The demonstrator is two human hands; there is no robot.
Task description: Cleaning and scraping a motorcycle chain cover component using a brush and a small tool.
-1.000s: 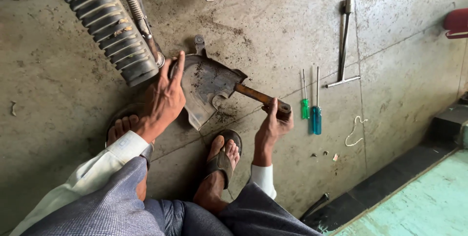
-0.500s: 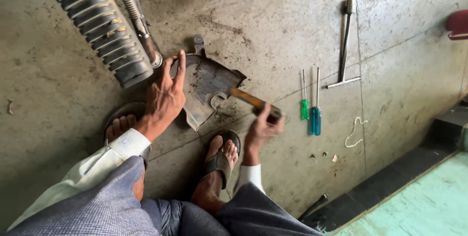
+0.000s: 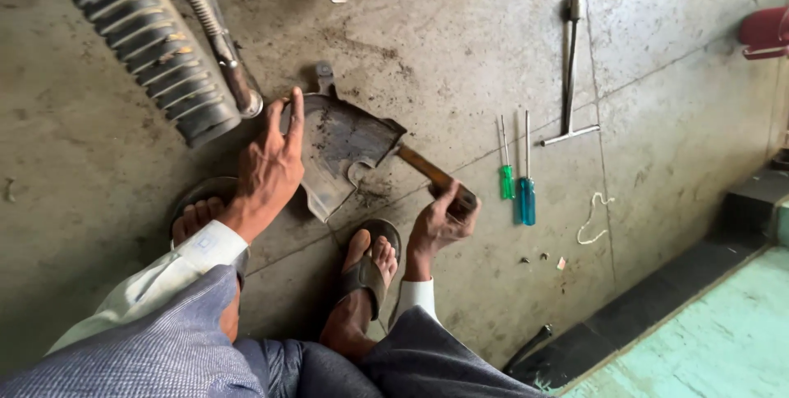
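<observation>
**Plate pinned, hammer gripped**

While the dark metal plate [image 3: 341, 147] lies flat on the concrete at centre frame, it looks stiff, sharp-edged and grimy: best held by its flat face. Left hand [image 3: 271, 164] presses open-palmed on its left edge; right hand [image 3: 440, 221] clenches the hammer handle [image 3: 436, 176], lower right of the plate.

Ribbed black part [image 3: 148, 49] cut by top edge at 11 o'clock. Red object [image 3: 764, 32] cropped at 2 o'clock edge. Tool handle's end hidden inside right hand [image 3: 440, 221]. Metal plate [image 3: 341, 147] partly covered by left hand [image 3: 267, 168]. Specks [image 3: 542, 260] at 5 o'clock too small to identify.
</observation>
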